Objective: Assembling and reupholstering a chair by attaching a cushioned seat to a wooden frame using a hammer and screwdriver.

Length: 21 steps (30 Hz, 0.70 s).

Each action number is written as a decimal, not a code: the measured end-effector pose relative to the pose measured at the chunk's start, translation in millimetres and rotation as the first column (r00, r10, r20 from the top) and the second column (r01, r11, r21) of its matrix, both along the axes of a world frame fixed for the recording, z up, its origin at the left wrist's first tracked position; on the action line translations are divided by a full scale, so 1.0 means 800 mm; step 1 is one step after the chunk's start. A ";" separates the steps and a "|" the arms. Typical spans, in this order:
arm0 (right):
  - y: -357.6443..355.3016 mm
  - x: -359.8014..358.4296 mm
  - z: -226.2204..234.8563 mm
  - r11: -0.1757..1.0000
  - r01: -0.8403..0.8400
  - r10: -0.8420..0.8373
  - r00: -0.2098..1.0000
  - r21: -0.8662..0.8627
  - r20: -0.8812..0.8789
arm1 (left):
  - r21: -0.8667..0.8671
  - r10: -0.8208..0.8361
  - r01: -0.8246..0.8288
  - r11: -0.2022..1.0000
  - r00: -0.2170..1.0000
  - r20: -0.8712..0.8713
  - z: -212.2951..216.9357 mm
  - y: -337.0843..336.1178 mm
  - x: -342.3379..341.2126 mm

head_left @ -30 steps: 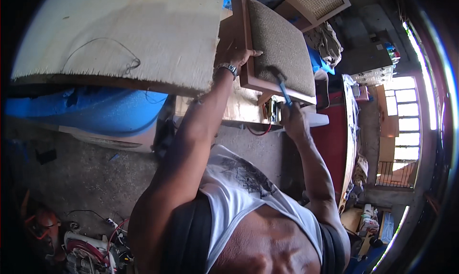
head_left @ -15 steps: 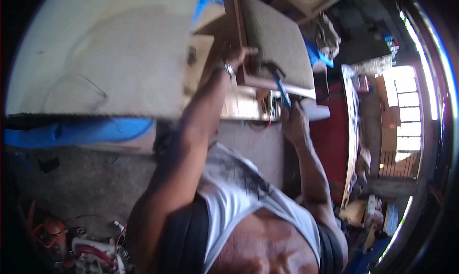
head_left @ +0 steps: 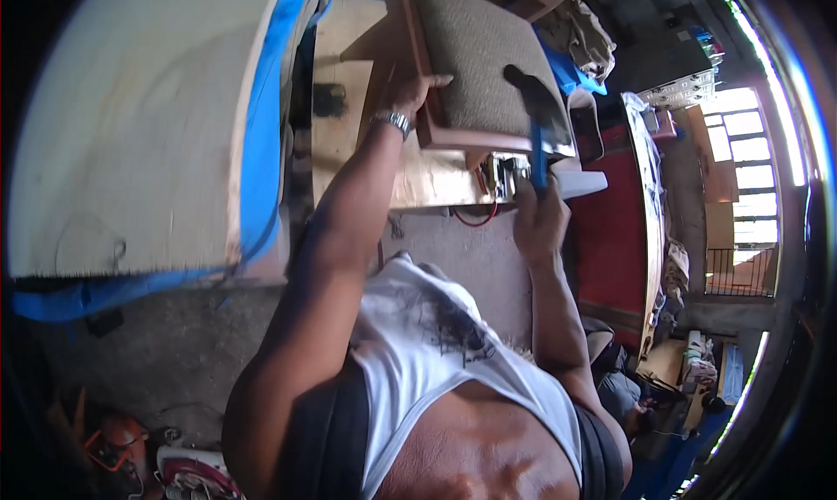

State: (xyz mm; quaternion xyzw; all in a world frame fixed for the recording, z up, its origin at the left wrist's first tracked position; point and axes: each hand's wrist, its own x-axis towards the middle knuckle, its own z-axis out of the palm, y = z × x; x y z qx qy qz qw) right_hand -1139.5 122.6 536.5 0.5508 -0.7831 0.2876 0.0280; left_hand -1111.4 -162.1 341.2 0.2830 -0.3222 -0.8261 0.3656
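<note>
The person's left hand is gripping the near edge of a wooden frame filled with grey woven mesh, thumb spread across the mesh. It is resting on a pale wooden workbench. The right hand is wrapped tight, fingers together, around a blue-handled hammer (dark head lying over the mesh). 1 wristwatch is showing.

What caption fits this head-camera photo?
Left hand steadies a carpet-topped wooden panel while right hand raises a blue-handled hammer.
</note>
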 end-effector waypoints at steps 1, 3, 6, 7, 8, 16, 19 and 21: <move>0.016 0.009 0.018 0.996 -0.009 0.010 1.000 -0.084 0.010 | -0.147 -0.015 0.018 0.989 1.000 0.023 0.031 0.015 0.013; 0.038 0.001 0.024 0.951 -0.172 0.192 0.980 -0.257 0.053 | 0.010 -0.085 0.086 0.996 0.994 -0.068 0.070 0.040 0.034; 0.058 -0.042 -0.059 0.891 -0.410 0.290 0.845 -0.197 -0.450 | -0.022 -0.094 0.094 0.995 0.996 -0.007 0.077 0.046 0.022; 0.052 -0.020 -0.066 0.965 0.132 -0.081 0.972 0.225 -0.222 | -0.021 -0.102 0.102 0.995 0.995 -0.002 0.084 0.059 0.026; 0.070 -0.008 -0.057 0.979 0.109 -0.087 0.988 0.175 -0.126 | -0.089 -0.080 0.084 0.993 0.996 0.046 0.091 0.081 0.039; 0.122 0.095 0.093 0.730 -0.314 0.490 0.860 -0.607 0.144 | -0.037 -0.034 0.034 0.999 0.999 0.002 0.175 0.126 0.095; 0.129 0.050 0.023 0.939 0.162 -0.074 0.957 0.303 -0.282 | 0.093 -0.109 0.114 0.989 0.992 -0.057 0.196 0.124 0.102; 0.138 0.082 0.069 0.939 0.156 -0.107 0.979 0.305 -0.172 | 0.184 -0.137 0.146 0.972 0.989 -0.058 0.193 0.123 0.114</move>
